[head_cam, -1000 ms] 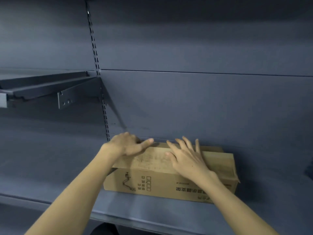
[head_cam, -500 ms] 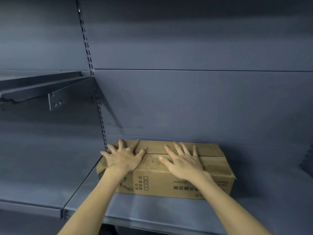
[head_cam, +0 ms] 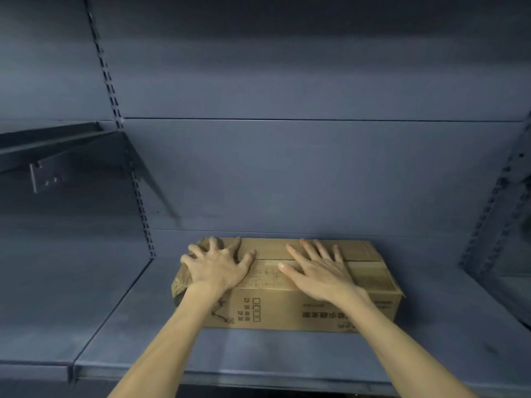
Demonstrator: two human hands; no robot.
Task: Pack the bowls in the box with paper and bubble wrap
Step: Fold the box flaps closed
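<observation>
Head view, seemingly close, facing shelf (head_cam: 258,357).

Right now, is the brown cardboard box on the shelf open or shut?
Shut. The brown cardboard box has its top flaps folded flat, meeting at a seam; left hand and right hand press them.

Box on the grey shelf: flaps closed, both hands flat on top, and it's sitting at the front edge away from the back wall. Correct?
Not quite. The box sits at the back of the shelf, against or very near the back wall, not at the front edge. The head view shows this. The rest holds: flaps closed, left hand and right hand spread flat on top.
</observation>
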